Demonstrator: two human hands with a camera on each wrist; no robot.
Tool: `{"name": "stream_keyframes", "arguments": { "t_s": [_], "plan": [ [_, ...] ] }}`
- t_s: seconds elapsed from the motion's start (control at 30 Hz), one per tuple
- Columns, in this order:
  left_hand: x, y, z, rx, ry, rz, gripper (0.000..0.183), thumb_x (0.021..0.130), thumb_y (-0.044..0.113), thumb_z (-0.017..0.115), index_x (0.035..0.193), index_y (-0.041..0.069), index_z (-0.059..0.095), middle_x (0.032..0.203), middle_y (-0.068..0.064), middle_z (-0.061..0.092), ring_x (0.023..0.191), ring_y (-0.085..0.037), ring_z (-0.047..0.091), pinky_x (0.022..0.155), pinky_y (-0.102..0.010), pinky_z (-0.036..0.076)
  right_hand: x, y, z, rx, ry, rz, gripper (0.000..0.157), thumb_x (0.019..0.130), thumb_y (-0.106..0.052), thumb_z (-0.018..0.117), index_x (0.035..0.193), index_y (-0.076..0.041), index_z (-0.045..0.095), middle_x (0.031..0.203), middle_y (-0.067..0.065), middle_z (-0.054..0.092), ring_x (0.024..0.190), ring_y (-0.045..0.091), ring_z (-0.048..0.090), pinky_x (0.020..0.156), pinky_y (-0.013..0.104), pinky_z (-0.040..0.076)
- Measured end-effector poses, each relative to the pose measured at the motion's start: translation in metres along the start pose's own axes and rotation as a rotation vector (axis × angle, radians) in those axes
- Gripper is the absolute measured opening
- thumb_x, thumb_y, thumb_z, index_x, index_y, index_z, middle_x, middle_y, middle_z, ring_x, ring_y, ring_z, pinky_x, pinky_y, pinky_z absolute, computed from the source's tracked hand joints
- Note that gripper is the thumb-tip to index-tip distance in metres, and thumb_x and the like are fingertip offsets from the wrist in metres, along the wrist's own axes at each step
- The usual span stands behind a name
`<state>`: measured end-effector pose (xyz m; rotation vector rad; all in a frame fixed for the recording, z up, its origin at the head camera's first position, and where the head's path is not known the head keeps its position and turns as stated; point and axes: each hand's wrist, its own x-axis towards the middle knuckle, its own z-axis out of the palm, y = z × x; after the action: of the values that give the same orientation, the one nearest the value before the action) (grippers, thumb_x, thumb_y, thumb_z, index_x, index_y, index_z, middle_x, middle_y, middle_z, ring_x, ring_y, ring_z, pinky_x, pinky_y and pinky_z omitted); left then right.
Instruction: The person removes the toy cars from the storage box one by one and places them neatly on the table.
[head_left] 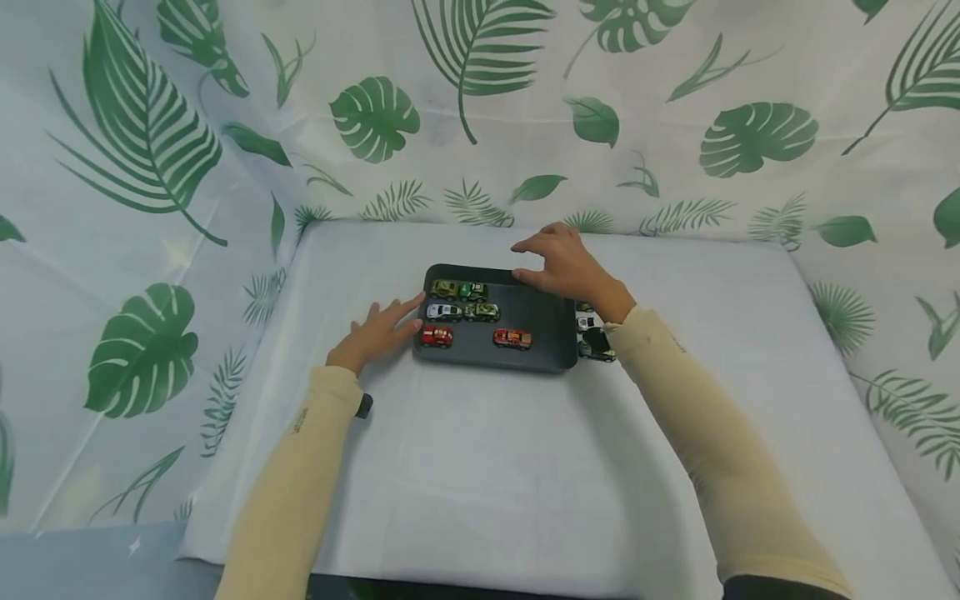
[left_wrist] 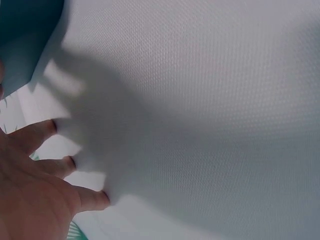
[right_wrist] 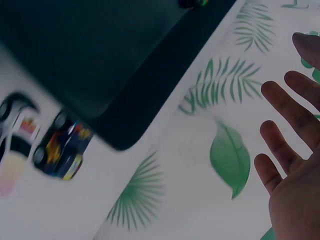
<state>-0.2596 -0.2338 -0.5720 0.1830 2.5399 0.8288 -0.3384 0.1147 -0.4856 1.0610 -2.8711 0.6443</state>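
Note:
A dark grey tray (head_left: 480, 357) lies on the white table with several toy cars in it. Two green cars, one of them a bright green car (head_left: 473, 292), sit in the back row; a white car (head_left: 444, 312) and a camouflage car (head_left: 482, 312) stand in the middle row. In front are a red car (head_left: 437, 337) and a red-orange car (head_left: 512, 338). My left hand (head_left: 377, 333) touches the tray's left edge with spread fingers. Above the tray's back right part hovers my right hand (head_left: 564, 265), fingers apart, holding nothing.
Beside the tray's right edge stand several more cars, including a dark car with flame marks (right_wrist: 62, 145) and a white and black car (right_wrist: 20, 132); my right forearm partly covers them. A leaf-patterned cloth (head_left: 465, 167) hangs behind the white table (head_left: 480, 483).

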Motion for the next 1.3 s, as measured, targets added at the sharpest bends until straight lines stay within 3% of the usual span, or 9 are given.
{"name": "stream_keyframes", "arguments": {
  "t_s": [0.23,0.7,1.0,1.3],
  "plan": [
    [-0.004,-0.004,0.000,-0.002,-0.001,-0.010,0.067,0.114,0.055,0.043,0.173,0.034,0.021,0.177,-0.020,0.011,0.160,-0.051,-0.010,0.119,-0.079,-0.007,0.031,-0.025,0.023,0.063,-0.048,-0.032,0.043,0.100,-0.025,0.079,0.137,-0.003,0.073,0.137,0.017,0.071,0.131,0.043,0.051,0.109,0.064,0.033],
    [0.000,-0.007,-0.003,-0.002,0.001,-0.005,0.066,0.113,0.058,0.042,0.173,0.040,0.020,0.178,-0.017,0.010,0.161,-0.048,-0.010,0.120,-0.078,-0.007,0.072,-0.044,0.042,-0.025,-0.141,-0.064,0.042,0.102,-0.031,0.078,0.138,-0.009,0.074,0.138,0.011,0.071,0.135,0.041,0.050,0.111,0.064,0.033],
    [0.000,-0.008,-0.004,-0.038,-0.014,0.003,0.065,0.114,0.056,0.043,0.172,0.042,0.020,0.179,-0.013,0.008,0.160,-0.046,-0.014,0.119,-0.078,-0.009,0.087,-0.050,0.064,-0.048,-0.180,-0.061,0.041,0.100,-0.029,0.080,0.135,-0.008,0.076,0.134,0.010,0.073,0.130,0.042,0.052,0.106,0.062,0.037],
    [0.003,-0.009,-0.003,-0.039,-0.001,0.012,0.065,0.113,0.057,0.044,0.172,0.041,0.021,0.179,-0.013,0.010,0.161,-0.046,-0.012,0.120,-0.077,-0.008,0.091,-0.053,0.079,-0.055,-0.228,0.002,0.040,0.102,-0.028,0.078,0.136,-0.008,0.075,0.133,0.011,0.074,0.134,0.042,0.051,0.111,0.062,0.035]
  ]
}}
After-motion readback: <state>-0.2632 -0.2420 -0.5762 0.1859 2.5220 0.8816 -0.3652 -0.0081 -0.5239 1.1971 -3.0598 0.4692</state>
